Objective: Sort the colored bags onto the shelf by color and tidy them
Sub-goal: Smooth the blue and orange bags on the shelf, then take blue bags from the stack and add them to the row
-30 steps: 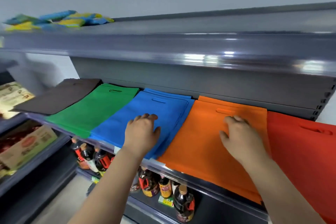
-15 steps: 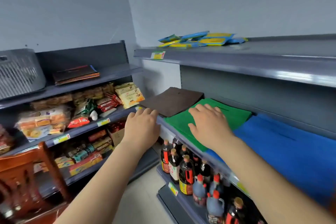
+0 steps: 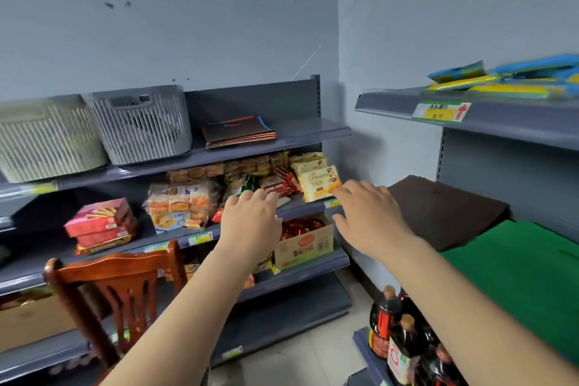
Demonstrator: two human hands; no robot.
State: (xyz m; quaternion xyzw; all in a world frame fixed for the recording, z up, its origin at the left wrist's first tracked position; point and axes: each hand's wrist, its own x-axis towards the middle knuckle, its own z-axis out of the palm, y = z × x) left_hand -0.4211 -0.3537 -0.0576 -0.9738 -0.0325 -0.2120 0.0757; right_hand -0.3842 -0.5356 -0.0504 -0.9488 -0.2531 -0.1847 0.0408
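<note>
Both hands hang in mid-air, empty. My left hand (image 3: 250,222) is spread flat, fingers loosely apart, in front of the snack shelf (image 3: 238,229) on the far wall; my right hand (image 3: 371,219) is likewise open, palm down, just beside the near corner of the brown bag (image 3: 445,213) but not touching it as far as I can tell. Neither hand grips anything. The bags in view lie flat on the right-hand shelf (image 3: 470,185): the brown bag at the left end, the green bag (image 3: 526,279) next to it, edges meeting or slightly overlapping, I cannot say which. They sit side by side, one colour per place, which reads as the sorted row the task wants; laid flat so they stack and square up easily. On the top shelf across the corner, beside two grey baskets (image 3: 94,131), rests a thin stack of dark flat items (image 3: 239,131) with orange and blue edges showing, possibly more bags, too small to confirm. My open, forward-held hands point toward that side, so I judge the step in hand to be a reach for whatever remains to sort. A wooden chair (image 3: 116,288) stands below the left arm, bottles (image 3: 394,332) under the right shelf; both are close enough to knock on a careless swing.
</note>
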